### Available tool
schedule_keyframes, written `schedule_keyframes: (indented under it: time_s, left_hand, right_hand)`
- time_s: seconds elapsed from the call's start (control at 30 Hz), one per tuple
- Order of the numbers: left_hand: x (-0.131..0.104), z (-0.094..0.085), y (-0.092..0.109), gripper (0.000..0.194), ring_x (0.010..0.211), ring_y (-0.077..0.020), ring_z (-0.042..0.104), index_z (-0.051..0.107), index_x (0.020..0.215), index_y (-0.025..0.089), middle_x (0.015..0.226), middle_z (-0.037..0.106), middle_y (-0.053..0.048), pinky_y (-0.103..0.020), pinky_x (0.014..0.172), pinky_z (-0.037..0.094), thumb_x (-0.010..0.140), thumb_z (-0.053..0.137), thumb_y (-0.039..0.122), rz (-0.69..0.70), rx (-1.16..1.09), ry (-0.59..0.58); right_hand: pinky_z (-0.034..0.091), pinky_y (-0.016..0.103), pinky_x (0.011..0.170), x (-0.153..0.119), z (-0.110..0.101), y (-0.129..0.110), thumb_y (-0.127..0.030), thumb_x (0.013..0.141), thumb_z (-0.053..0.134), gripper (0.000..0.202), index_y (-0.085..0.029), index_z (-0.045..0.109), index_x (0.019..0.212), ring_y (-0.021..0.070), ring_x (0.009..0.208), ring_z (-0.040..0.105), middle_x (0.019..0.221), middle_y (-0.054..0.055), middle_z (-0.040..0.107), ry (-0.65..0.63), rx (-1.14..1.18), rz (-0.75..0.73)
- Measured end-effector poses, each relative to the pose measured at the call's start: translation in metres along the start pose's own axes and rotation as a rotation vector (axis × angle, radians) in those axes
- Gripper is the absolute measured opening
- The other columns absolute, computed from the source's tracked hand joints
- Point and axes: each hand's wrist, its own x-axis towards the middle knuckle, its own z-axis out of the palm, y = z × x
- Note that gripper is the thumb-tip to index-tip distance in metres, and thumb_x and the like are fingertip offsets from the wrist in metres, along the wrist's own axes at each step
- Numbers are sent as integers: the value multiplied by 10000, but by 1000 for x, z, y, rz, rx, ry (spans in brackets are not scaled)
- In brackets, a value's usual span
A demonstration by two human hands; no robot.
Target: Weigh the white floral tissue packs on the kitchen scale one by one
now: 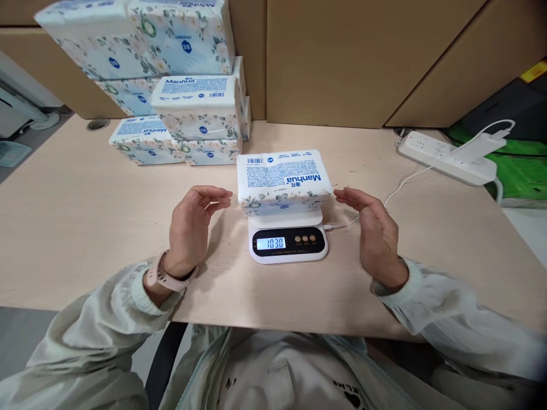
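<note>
A tissue pack (282, 176) with blue print and a floral border lies on top of a white digital scale (288, 256). The scale's lit display (270, 244) reads about 103.0. My left hand (192, 225) is just left of the pack, fingers stretched toward its side with a small gap. On the other side, my right hand (371, 230) is held close to the pack's right end, its fingers extended and apart from the wrapper. Neither hand holds anything.
Several more tissue packs (196, 114) are stacked at the back left of the table (106, 239). Behind stands a brown partition (342, 62). A white power strip (448, 156) sits at the right, and a white cable (399, 185) runs from there to the scale.
</note>
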Motion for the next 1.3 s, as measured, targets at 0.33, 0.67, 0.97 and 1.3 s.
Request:
schedule_keyframes:
  time_s: [0.33, 0.67, 0.97, 1.3]
  left_hand:
    - [1, 11, 77, 458, 1472, -370, 598, 775, 1298, 123, 1428, 728, -165, -560, 1308, 443, 1081, 504, 421, -526, -131, -195]
    - [60, 114, 69, 450, 1453, -384, 585, 729, 1348, 172, 1444, 711, -146, -557, 1269, 439, 1059, 584, 485, -449, -43, -575]
    - [139, 248, -23, 288, 1453, -371, 560, 672, 1183, 175, 1339, 691, -175, -502, 1204, 458, 1046, 596, 416, -559, -81, -601]
    - [88, 140, 52, 95, 1277, -289, 676, 726, 988, 230, 1168, 744, -48, -439, 1184, 491, 1015, 654, 285, 308, 122, -338]
  right_hand:
    - [266, 603, 1395, 38, 16, -32, -721, 1034, 512, 738, -370, 387, 1671, 276, 1681, 334, 1784, 11, 389, -282, 166, 363]
    - [373, 587, 1350, 106, -11, 18, -726, 852, 772, 891, -367, 464, 1607, 337, 1579, 490, 1625, 40, 599, -43, 101, 189]
    - [322, 641, 1332, 155, -88, 96, -556, 817, 786, 838, -248, 514, 1547, 384, 1584, 455, 1679, 143, 506, 200, -428, 182]
    - [206, 658, 1368, 139, -71, 38, -398, 995, 613, 376, -378, 610, 1371, 352, 1619, 355, 1700, 30, 487, 275, -537, -31]
